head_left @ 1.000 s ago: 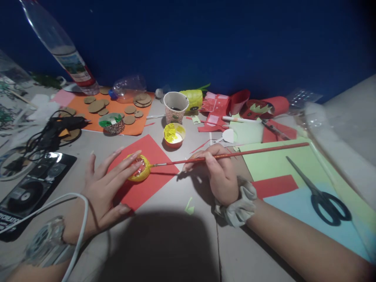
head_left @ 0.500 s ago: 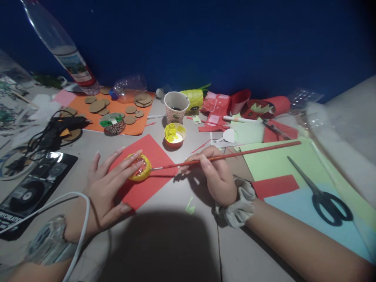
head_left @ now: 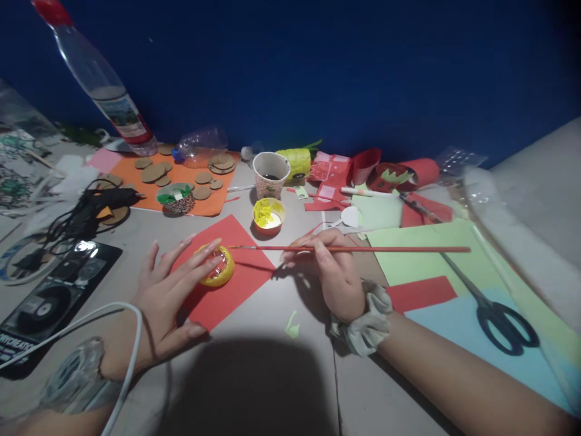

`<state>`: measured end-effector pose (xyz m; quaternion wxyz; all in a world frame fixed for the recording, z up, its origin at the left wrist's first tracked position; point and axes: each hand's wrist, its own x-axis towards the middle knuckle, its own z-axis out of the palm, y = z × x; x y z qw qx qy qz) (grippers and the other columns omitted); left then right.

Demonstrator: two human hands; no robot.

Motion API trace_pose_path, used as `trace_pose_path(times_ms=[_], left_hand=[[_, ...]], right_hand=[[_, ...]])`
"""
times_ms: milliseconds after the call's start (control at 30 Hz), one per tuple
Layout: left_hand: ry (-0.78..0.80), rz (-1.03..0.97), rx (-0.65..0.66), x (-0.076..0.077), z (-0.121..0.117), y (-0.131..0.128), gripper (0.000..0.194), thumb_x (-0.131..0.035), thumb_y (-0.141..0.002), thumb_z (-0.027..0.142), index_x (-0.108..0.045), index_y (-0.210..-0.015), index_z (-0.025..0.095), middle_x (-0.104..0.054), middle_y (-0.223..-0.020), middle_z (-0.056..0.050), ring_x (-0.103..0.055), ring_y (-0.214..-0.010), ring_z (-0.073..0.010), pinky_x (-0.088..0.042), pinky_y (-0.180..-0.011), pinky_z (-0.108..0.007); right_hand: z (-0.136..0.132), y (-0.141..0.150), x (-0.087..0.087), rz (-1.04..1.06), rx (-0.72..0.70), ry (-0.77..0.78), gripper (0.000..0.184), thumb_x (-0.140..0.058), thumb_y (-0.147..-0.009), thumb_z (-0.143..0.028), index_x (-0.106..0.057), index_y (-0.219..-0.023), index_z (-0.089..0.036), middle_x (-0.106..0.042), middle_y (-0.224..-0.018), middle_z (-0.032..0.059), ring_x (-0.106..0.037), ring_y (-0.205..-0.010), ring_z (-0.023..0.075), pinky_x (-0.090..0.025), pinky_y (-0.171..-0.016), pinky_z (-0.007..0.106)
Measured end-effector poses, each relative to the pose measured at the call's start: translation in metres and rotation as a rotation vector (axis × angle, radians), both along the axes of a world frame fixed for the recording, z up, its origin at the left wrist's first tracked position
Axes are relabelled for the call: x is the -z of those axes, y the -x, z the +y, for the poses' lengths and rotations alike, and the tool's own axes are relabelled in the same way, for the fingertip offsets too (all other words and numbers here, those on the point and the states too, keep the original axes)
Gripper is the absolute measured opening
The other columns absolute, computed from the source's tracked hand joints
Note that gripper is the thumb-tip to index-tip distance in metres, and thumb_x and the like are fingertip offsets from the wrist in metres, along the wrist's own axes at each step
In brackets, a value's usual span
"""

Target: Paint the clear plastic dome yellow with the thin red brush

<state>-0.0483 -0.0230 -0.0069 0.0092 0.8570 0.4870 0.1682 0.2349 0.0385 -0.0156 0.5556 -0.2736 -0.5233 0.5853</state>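
My left hand (head_left: 170,281) lies with fingers stretched and spread, its fingertips resting on a round yellow-painted piece (head_left: 223,272) with a shiny, clear-looking centre. That piece sits on a square of red paper (head_left: 247,281). My right hand (head_left: 333,269) is closed around a slim red paintbrush (head_left: 399,249), held almost level. The brush tip is close to the upper edge of the yellow piece; whether it touches I cannot tell. Behind them stands a small cup of yellow paint (head_left: 269,225), with a patterned paper cup (head_left: 270,181) of dark liquid just beyond.
Black scissors (head_left: 499,327) lie on coloured paper at right. Cardboard discs (head_left: 154,172) and a cup with green paint (head_left: 177,204) are on orange paper at left, near a tall bottle (head_left: 120,115), a black glue gun (head_left: 109,197) and a white cable (head_left: 136,339). Blue wall behind.
The brush has swung more level, its tip moving up from the right side of the yellow piece to its upper edge. My left hand stays on the piece. The view has shifted slightly.
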Motion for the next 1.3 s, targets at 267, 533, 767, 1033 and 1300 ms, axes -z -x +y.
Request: trace_pose_path(times_ms=[267,533,767,1033,1300], left_hand=[[0.011,-0.03,0.0,0.002,-0.001,-0.001,0.068,-0.03,-0.093,0.069,-0.037,-0.145,0.026,-0.044,-0.155,-0.009,-0.015,-0.153,-0.0275,0.009,-0.121,-0.048],[-0.076,0.015,-0.061,0.001,-0.003,-0.003,0.075,-0.021,-0.093,0.072,-0.03,-0.152,0.027,-0.047,-0.152,-0.01,-0.017,-0.151,-0.0338,0.006,-0.118,-0.054],[-0.236,0.076,-0.07,0.001,-0.013,-0.001,0.084,-0.027,-0.087,0.079,-0.03,-0.155,0.029,-0.062,-0.137,-0.01,-0.029,-0.141,-0.0351,0.003,-0.119,-0.056],[-0.189,0.055,-0.053,0.004,-0.009,-0.001,0.078,-0.024,-0.091,0.076,-0.034,-0.153,0.029,-0.059,-0.141,-0.01,-0.034,-0.137,-0.0366,0.0,-0.117,-0.058],[-0.14,0.018,-0.047,0.003,-0.008,-0.002,0.076,-0.025,-0.093,0.073,-0.038,-0.15,0.026,-0.06,-0.142,-0.009,-0.034,-0.139,-0.0347,0.003,-0.118,-0.056]], right_hand=[[0.002,-0.001,0.003,0.048,-0.04,0.051,0.015,-0.052,-0.1,-0.032,-0.058,-0.09,-0.023,-0.07,-0.079,0.0004,-0.07,-0.068,0.0153,-0.058,-0.062,0.03],[0.002,0.0,0.003,0.049,-0.065,0.026,0.014,-0.051,-0.101,-0.03,-0.059,-0.091,-0.023,-0.071,-0.082,0.0015,-0.068,-0.07,0.015,-0.059,-0.064,0.03],[-0.002,-0.002,0.008,-0.006,-0.09,-0.01,0.016,-0.046,-0.103,-0.027,-0.061,-0.097,-0.025,-0.07,-0.087,0.0014,-0.067,-0.079,0.0156,-0.056,-0.072,0.032],[-0.006,-0.001,0.005,0.031,-0.152,0.0,0.017,-0.046,-0.102,-0.028,-0.06,-0.093,-0.023,-0.069,-0.083,0.0014,-0.067,-0.073,0.0162,-0.055,-0.067,0.033],[-0.003,-0.001,0.006,0.023,-0.122,0.025,0.017,-0.046,-0.102,-0.027,-0.061,-0.095,-0.025,-0.07,-0.087,0.0015,-0.069,-0.077,0.0166,-0.057,-0.069,0.032]])
